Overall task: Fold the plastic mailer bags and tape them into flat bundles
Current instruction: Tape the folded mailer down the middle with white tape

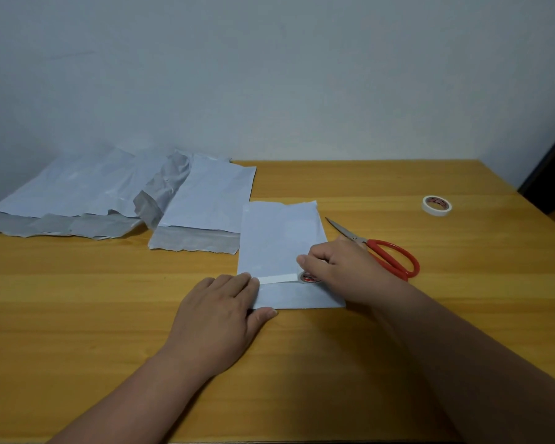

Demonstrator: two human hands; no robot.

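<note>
Near table centre: left hand (pixel 220 310) flat, fingers straight, pressing folded mailer (pixel 281 248) and tape strip (pixel 277 279) end. Right hand (pixel 340 267) grips small tape roll (pixel 309 277) on mailer. Scissors (pixel 382 251) right; unfolded mailers (pixel 109 193) far left.

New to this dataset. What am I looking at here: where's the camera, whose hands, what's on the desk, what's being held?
There is no robot here: a person works with bare hands, and the single picture comes from a wide-angle camera worn on their head, looking forward and down.

On the wooden table, the left hand presses flat on the near left corner of a folded white mailer bag. The right hand grips a small tape roll and a white tape strip runs from it across the fold towards the left hand's fingertips.

Red-handled scissors lie just right of the bag, partly behind the right hand. A second tape roll sits farther right. Unfolded mailer bags lie at the back left.
</note>
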